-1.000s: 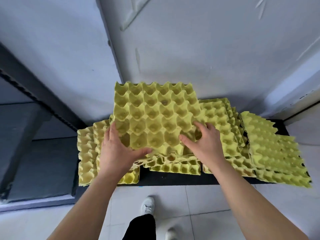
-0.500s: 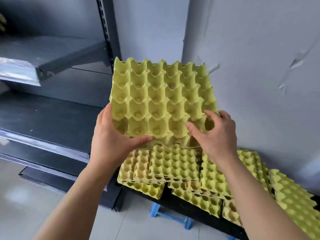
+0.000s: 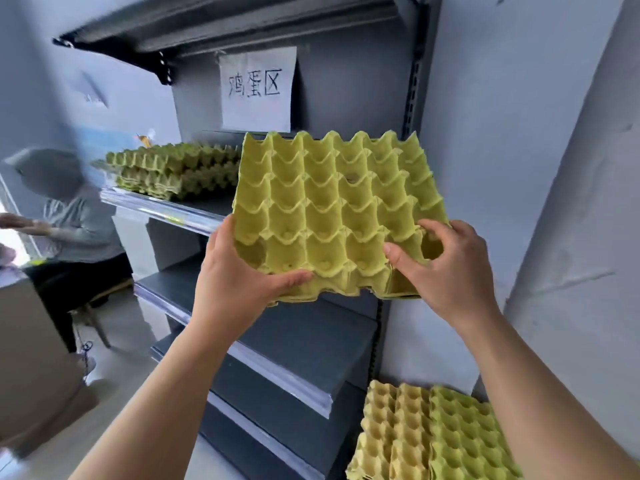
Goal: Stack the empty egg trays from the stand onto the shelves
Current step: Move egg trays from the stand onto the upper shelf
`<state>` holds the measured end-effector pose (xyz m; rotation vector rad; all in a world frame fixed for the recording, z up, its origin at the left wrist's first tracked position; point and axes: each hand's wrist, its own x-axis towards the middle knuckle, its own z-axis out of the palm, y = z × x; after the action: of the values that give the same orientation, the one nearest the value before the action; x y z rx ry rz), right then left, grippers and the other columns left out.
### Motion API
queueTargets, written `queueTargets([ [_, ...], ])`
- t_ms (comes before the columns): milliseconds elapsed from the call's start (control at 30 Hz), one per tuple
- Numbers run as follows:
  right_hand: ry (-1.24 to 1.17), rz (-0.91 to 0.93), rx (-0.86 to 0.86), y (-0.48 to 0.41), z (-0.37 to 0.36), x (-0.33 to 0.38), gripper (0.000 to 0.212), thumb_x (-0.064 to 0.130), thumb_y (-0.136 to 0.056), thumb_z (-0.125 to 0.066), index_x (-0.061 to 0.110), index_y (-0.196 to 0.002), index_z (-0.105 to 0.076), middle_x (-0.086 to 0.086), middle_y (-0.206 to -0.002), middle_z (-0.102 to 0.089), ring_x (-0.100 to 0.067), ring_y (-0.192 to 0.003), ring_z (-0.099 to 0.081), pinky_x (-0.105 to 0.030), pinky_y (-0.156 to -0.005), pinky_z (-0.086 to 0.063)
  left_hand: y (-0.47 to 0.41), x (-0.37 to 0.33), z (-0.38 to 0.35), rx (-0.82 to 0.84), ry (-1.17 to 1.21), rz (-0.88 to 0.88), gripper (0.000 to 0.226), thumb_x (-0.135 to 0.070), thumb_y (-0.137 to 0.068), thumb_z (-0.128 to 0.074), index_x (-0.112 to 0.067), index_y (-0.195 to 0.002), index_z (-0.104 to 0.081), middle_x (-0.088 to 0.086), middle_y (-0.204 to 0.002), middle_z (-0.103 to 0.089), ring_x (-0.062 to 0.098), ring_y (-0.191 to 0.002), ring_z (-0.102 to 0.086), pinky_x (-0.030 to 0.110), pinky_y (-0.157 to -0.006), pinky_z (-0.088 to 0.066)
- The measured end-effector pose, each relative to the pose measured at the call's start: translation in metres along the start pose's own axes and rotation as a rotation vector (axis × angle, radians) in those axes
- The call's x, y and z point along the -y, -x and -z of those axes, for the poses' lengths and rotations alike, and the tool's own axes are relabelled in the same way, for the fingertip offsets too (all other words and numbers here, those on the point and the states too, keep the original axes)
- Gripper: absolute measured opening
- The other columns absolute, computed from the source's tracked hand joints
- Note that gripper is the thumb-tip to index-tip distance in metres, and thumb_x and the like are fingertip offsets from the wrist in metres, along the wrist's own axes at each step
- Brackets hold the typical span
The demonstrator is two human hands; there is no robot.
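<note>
Left hand (image 3: 235,282) and right hand (image 3: 446,271) grip the yellow-green moulded-pulp egg tray (image 3: 332,202) by its near edge. It's tilted, so it could snag and mis-nest just right of the stack of matching pulp trays (image 3: 173,171).

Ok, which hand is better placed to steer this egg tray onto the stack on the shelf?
Probably the left hand: it grips the held tray at the near-left corner, on the side toward the shelf stack. The right hand pinches the near-right corner, farther from it.
</note>
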<state>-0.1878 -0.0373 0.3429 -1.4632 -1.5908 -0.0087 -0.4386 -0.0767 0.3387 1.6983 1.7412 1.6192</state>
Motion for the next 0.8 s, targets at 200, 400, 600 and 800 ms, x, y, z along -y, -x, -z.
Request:
queueTargets([
  [200,-0.063,0.036,0.050,-0.034,-0.082,0.091,0.082,0.078,-0.063,-0.057,0.025,-0.126,-0.057,-0.005,-0.129,-0.051,-0.025,-0.120,-0.045,-0.044,-0.098,-0.043,-0.082,0.056,0.089,0.033,-0.072,0.004,0.130,-0.072,-0.027,-0.080,-0.029,-0.141,-0.035,-0.006,-0.129,-0.054,0.012,-0.114,-0.054,0.033,-0.097,-0.045],
  [400,-0.110,0.087,0.073,-0.077,-0.154,0.156,0.079,0.075,-0.063,-0.058,0.022,-0.122,-0.061,-0.006,-0.126,-0.054,-0.025,-0.118,-0.047,-0.043,-0.096,-0.044,-0.152,0.105,0.137,-0.026,-0.004,0.050,0.112,-0.048,-0.040,-0.093,-0.029,-0.138,-0.040,-0.008,-0.121,-0.055,-0.002,-0.095,-0.055,0.019,-0.086,-0.038],
  [600,-0.104,0.094,0.113,-0.139,-0.228,0.200,0.075,0.073,-0.067,-0.060,0.023,-0.123,-0.058,-0.004,-0.130,-0.053,-0.024,-0.122,-0.046,-0.037,-0.088,-0.044,-0.235,0.153,0.157,-0.087,-0.021,0.075,0.129,-0.058,-0.036,-0.087,-0.024,-0.147,-0.032,-0.009,-0.130,-0.054,0.013,-0.121,-0.050,0.026,-0.096,-0.036],
  [800,-0.111,0.136,0.111,-0.209,-0.294,0.241,0.080,0.077,-0.064,-0.058,0.023,-0.123,-0.058,-0.003,-0.129,-0.055,-0.022,-0.121,-0.049,-0.035,-0.091,-0.044,-0.326,0.186,0.171,-0.146,-0.018,0.067,0.099,-0.041,-0.050,-0.091,-0.020,-0.136,-0.046,-0.028,-0.088,-0.046,-0.002,-0.083,-0.051,0.016,-0.080,-0.034],
])
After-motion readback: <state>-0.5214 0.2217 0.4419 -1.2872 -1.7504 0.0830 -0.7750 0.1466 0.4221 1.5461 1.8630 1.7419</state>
